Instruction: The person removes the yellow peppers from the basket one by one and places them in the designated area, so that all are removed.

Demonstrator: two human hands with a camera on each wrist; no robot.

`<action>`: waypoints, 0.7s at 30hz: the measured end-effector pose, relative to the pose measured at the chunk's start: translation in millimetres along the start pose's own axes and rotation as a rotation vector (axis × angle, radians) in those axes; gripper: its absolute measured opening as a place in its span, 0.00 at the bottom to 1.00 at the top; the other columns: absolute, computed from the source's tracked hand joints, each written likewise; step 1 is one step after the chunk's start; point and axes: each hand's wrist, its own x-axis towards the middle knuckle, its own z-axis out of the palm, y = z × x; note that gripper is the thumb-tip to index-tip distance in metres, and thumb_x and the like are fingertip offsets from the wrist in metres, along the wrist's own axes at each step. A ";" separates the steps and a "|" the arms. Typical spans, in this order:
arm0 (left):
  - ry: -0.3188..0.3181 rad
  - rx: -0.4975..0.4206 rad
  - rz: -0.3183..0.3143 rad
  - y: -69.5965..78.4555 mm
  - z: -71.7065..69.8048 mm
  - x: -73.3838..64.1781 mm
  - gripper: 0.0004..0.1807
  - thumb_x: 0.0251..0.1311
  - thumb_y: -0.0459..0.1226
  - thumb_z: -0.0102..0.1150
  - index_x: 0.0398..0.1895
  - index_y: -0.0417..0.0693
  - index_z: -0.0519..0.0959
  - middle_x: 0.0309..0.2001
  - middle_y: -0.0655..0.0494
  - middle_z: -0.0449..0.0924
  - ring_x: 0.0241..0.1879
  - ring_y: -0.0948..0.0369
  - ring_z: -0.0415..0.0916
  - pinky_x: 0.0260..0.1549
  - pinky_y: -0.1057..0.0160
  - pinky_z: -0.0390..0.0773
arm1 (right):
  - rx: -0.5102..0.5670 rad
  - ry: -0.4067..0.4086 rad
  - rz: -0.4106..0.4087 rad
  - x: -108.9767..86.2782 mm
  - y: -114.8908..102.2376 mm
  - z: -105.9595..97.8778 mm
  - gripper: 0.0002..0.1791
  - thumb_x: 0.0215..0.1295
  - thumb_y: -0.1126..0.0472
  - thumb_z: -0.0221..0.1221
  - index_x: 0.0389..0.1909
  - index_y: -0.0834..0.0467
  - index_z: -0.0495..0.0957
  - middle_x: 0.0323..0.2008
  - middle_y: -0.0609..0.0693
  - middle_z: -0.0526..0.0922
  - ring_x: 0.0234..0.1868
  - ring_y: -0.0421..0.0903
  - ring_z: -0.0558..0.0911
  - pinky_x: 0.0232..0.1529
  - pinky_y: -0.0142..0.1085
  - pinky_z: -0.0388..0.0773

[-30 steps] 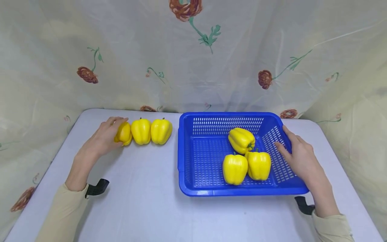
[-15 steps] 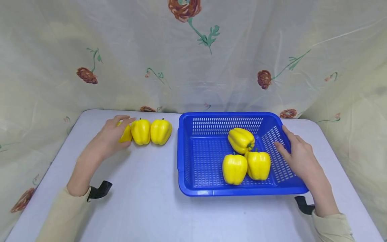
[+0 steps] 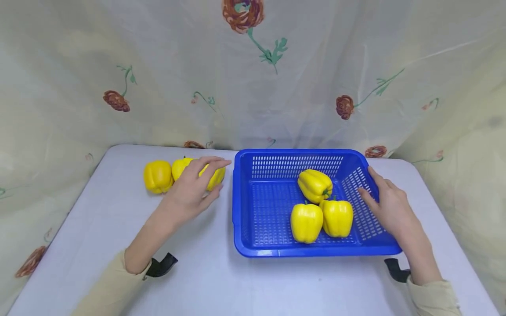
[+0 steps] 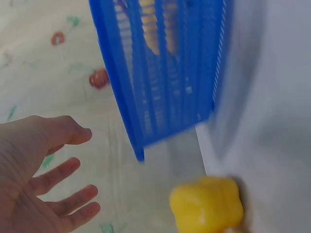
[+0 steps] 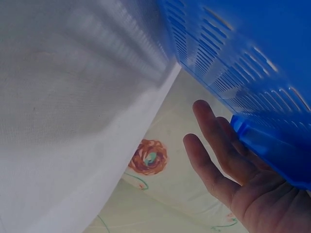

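Note:
My left hand [image 3: 193, 188] is over the two right-hand peppers of a row on the table, fingers spread and nothing between them. It partly hides the middle yellow bell pepper [image 3: 179, 168] and the right pepper [image 3: 217, 176]; the left pepper [image 3: 158, 176] shows whole. In the left wrist view the hand [image 4: 39, 179] is apart from a pepper [image 4: 206, 204]. My right hand [image 3: 391, 206] holds the right rim of a blue plastic basket [image 3: 257, 252], thumb inside and fingers outside. Three more yellow peppers lie in it, including one on its side [image 3: 315, 185].
The basket stands on a white-covered table [image 3: 197, 281], close to its back edge. A flower-patterned curtain [image 3: 158, 79] hangs behind the table and along both sides. Black straps with jutting mounts [image 3: 162, 265] sit at both wrists.
My left hand has moved right from the left pepper across the row toward the basket, uncovering the left pepper. My right hand, the basket and its peppers have stayed put.

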 end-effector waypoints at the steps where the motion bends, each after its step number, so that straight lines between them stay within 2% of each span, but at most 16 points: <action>1: -0.013 -0.009 0.001 7.1 2.9 1.3 0.31 0.71 0.35 0.70 0.75 0.51 0.72 0.72 0.45 0.75 0.72 0.45 0.75 0.73 0.45 0.79 | 0.001 -0.004 0.003 -1.0 -0.3 0.8 0.42 0.83 0.49 0.56 0.86 0.65 0.51 0.69 0.82 0.70 0.65 0.84 0.73 0.57 0.77 0.76; 3: -0.050 -0.025 0.002 20.8 10.4 4.6 0.31 0.72 0.37 0.68 0.76 0.53 0.71 0.74 0.46 0.73 0.73 0.46 0.73 0.75 0.45 0.77 | 0.004 -0.006 0.006 -2.6 -0.5 2.6 0.42 0.82 0.50 0.57 0.85 0.65 0.51 0.70 0.82 0.70 0.66 0.84 0.73 0.58 0.77 0.76; 8: -0.134 -0.035 0.052 48.3 29.5 14.4 0.30 0.74 0.40 0.67 0.76 0.56 0.72 0.76 0.47 0.71 0.74 0.45 0.73 0.77 0.44 0.75 | 0.008 0.006 0.003 -3.6 -1.7 6.2 0.42 0.82 0.50 0.57 0.85 0.64 0.52 0.70 0.82 0.70 0.66 0.84 0.73 0.57 0.77 0.76; 15: -0.261 -0.052 0.105 75.1 41.4 28.1 0.29 0.75 0.43 0.66 0.76 0.56 0.72 0.77 0.46 0.71 0.75 0.46 0.73 0.76 0.43 0.76 | 0.009 0.030 -0.005 -1.0 -0.9 3.2 0.42 0.82 0.51 0.58 0.85 0.64 0.52 0.69 0.82 0.71 0.65 0.84 0.74 0.57 0.77 0.76; 21: -0.350 0.020 0.201 98.2 54.4 35.8 0.30 0.76 0.47 0.64 0.78 0.59 0.71 0.78 0.48 0.70 0.75 0.47 0.74 0.76 0.47 0.77 | 0.005 0.025 0.002 -1.7 -2.0 2.5 0.42 0.82 0.51 0.58 0.85 0.64 0.52 0.69 0.81 0.71 0.65 0.84 0.74 0.57 0.77 0.76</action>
